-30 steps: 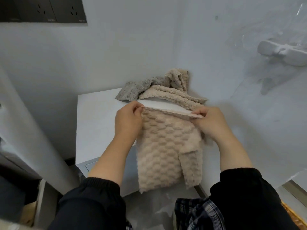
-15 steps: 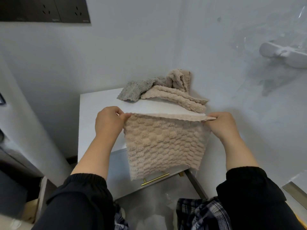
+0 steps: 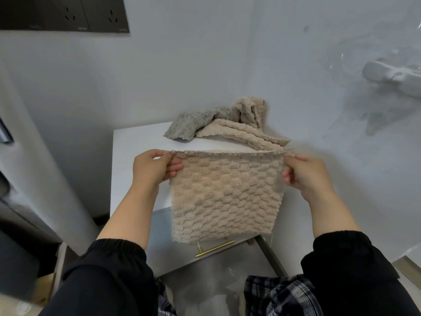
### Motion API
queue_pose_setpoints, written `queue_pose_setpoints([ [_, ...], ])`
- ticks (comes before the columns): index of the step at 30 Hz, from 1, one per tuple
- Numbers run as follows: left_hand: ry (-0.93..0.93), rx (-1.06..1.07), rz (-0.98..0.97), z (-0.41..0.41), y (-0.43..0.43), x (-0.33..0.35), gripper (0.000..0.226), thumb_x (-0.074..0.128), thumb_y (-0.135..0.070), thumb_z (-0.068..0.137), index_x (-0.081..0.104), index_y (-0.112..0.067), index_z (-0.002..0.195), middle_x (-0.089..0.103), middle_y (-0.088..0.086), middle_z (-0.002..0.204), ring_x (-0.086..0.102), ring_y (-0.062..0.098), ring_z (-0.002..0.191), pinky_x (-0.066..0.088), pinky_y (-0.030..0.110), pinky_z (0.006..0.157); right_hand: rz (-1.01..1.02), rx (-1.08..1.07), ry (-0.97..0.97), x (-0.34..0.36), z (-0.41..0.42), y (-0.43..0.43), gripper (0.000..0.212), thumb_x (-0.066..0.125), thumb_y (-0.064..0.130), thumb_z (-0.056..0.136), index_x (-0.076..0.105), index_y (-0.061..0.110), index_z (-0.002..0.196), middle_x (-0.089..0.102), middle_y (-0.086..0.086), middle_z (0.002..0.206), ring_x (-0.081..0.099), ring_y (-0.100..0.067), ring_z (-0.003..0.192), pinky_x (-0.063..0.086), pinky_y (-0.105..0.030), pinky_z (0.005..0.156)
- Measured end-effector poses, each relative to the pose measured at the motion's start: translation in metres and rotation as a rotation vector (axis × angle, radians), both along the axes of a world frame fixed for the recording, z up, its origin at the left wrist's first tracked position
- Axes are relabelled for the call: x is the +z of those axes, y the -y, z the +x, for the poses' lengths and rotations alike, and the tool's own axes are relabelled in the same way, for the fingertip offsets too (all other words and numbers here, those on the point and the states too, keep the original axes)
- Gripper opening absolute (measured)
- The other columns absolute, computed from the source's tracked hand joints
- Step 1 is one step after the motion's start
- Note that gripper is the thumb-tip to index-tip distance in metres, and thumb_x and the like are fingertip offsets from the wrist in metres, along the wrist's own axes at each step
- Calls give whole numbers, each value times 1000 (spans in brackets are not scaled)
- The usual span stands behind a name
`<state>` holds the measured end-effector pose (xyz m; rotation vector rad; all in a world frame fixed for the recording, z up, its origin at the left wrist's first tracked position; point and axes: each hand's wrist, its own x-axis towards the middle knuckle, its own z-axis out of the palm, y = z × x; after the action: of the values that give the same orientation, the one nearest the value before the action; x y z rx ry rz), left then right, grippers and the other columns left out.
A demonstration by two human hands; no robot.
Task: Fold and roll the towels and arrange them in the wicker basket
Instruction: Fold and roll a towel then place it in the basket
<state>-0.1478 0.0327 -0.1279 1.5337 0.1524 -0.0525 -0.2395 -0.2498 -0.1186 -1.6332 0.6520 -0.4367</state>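
Beige towel [image 3: 225, 197] is now spread wide and taut; a second ago it hung bunched and narrow. Left hand [image 3: 155, 169] and right hand [image 3: 305, 174] have moved apart, each pinching a top corner. It hangs in front of the bench [image 3: 136, 156]. It looks ready for a first fold. Other towels [image 3: 227, 128] are heaped at the bench's back.

A white cabinet [image 3: 136, 147] bears a brass handle [image 3: 215, 248].

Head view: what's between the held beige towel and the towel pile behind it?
Only a bare strip of white cabinet top shows between the beige towel and the towel pile, in the head view.
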Motion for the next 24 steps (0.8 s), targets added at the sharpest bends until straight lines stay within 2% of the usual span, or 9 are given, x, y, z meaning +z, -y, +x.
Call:
queue_pose_setpoints([
  [1, -10, 12, -46, 0, 1, 0, 13, 56, -9, 94, 61, -10, 83, 71, 10, 80, 70, 11, 62, 56, 20, 58, 160, 47, 7, 2, 1, -4, 22, 47, 8, 97, 50, 10, 76, 59, -1, 43, 55, -11, 36, 45, -20, 39],
  [3, -28, 65, -121, 3, 4, 1, 12, 59, -11, 91, 63, -10, 80, 71, 8, 84, 70, 14, 74, 55, 23, 67, 384, 136, -3, 2, 8, -7, 19, 34, 10, 101, 50, 6, 90, 71, -11, 68, 69, -17, 63, 57, -27, 63],
  [5, -32, 130, -179, 8, 8, 3, 14, 58, -10, 86, 64, -11, 73, 69, 7, 83, 66, 19, 78, 49, 24, 65, 467, 186, 5, 1, 16, -9, 27, 29, 15, 99, 53, 4, 100, 69, -16, 92, 66, -24, 91, 49, -35, 91],
  [6, -27, 152, -197, 10, 10, 4, 16, 58, -11, 85, 66, -12, 71, 67, 5, 80, 63, 19, 77, 45, 26, 63, 462, 197, 15, 1, 21, -10, 32, 28, 20, 99, 56, 5, 102, 68, -15, 96, 63, -23, 97, 43, -34, 95],
  [10, 21, 162, -357, 16, 19, 15, 14, 62, -14, 88, 69, -13, 76, 67, -1, 78, 62, 11, 70, 46, 21, 60, 384, 153, 165, 1, 45, -25, 31, 41, 33, 95, 64, 14, 87, 68, -4, 78, 61, -18, 85, 43, -28, 75],
  [13, 117, 125, -551, 21, 21, 28, 8, 62, -11, 91, 70, -12, 87, 72, -3, 87, 69, 6, 82, 53, 17, 68, 330, 130, 351, 6, 60, -30, 26, 62, 38, 71, 73, 16, 80, 69, -7, 101, 57, -23, 112, 44, -32, 95],
  [16, 177, 73, -648, 24, 17, 36, 11, 58, -11, 94, 68, -10, 97, 71, -1, 101, 67, 7, 99, 53, 21, 88, 324, 178, 457, 9, 68, -28, 12, 67, 24, 80, 74, 15, 80, 69, -6, 108, 60, -19, 114, 44, -31, 98],
  [20, 103, 82, -539, 23, 12, 21, 17, 50, -10, 96, 66, -11, 92, 70, 2, 100, 64, 17, 106, 48, 29, 98, 29, 47, 222, -6, 67, -20, 25, 60, 4, 86, 71, 24, 76, 68, 3, 99, 59, -12, 101, 44, -22, 82],
  [24, -67, 58, -468, 13, 8, 9, 20, 47, -12, 96, 63, -7, 85, 69, 6, 95, 67, 21, 88, 54, 30, 86, 106, -72, 81, -12, 57, -7, 33, 52, -5, 80, 71, 20, 68, 65, -7, 98, 62, -23, 96, 54, -43, 87],
])
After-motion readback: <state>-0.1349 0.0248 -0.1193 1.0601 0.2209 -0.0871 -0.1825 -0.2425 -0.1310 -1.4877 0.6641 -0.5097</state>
